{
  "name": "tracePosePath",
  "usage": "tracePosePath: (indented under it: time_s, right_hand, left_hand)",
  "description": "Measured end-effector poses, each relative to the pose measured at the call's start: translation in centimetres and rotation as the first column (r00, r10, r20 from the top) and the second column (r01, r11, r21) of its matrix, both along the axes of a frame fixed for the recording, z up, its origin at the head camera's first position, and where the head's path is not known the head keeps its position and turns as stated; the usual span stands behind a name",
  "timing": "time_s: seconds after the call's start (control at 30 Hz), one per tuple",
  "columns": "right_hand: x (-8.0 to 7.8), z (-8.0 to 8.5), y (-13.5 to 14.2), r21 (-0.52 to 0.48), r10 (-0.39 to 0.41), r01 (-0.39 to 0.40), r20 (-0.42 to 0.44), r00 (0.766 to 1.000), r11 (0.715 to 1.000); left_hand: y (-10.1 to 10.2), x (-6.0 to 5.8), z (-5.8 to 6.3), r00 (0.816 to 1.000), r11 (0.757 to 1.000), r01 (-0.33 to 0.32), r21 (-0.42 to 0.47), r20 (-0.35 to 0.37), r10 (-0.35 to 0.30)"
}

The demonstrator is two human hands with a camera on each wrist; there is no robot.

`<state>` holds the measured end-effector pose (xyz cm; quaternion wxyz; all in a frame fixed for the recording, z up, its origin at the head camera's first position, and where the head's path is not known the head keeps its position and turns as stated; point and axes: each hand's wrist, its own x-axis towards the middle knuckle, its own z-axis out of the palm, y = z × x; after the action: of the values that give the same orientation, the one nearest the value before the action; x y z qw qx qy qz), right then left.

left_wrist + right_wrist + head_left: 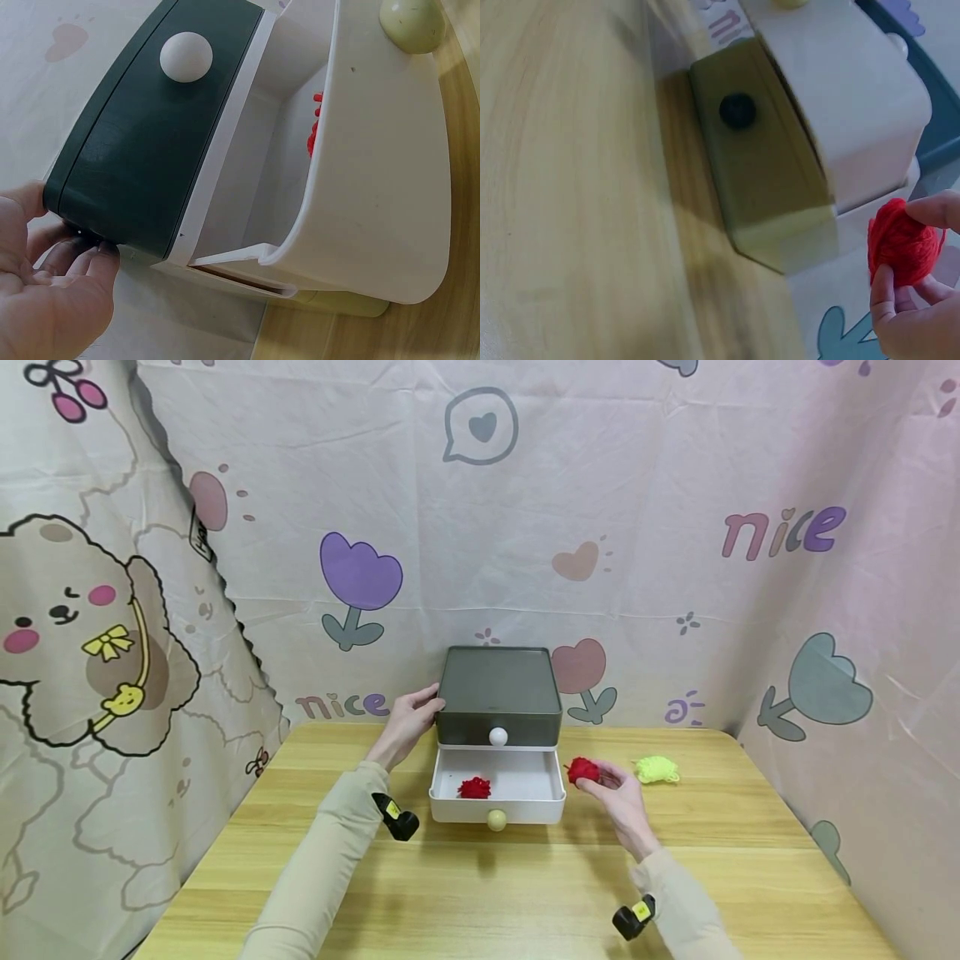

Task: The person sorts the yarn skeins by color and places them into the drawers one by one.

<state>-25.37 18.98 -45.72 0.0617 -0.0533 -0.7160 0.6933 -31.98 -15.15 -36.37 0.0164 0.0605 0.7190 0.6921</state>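
A small drawer cabinet has a dark green top tier (498, 727) with a white knob. Below it, a white drawer (551, 810) is pulled out, and a red yarn ball (475, 787) lies inside. At the cabinet's left side my left hand (408, 722) grips the dark tier's edge, thumb near the top and fingers bent against the side (56, 277). My right hand (618, 797) pinches another red yarn ball (904, 244) between thumb and fingers, just right of the open drawer. Beyond that hand a yellow-green yarn ball (657, 769) rests on the table.
The wooden table (480, 893) carries everything. A yellow-green bottom drawer (772, 165) with a dark knob sits under the white one, pushed in. Printed cloth (465, 527) hangs behind and at both sides.
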Motion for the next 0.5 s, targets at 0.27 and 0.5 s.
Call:
tracePosePath:
  time_s: [0.27, 0.5]
  right_hand:
    - [1.0, 1.5, -0.3, -0.042, 0.025, -0.027, -0.048, 0.999, 0.999]
    - [1.7, 3.0, -0.8, -0.025, 0.045, -0.047, -0.082, 0.996, 0.999]
  left_hand:
    - [0.0, 0.0, 0.0, 1.0, 1.0, 0.002, 0.001, 0.008, -0.002]
    - [0.1, 0.0, 0.0, 1.0, 1.0, -0.009, -0.003, 0.007, 0.009]
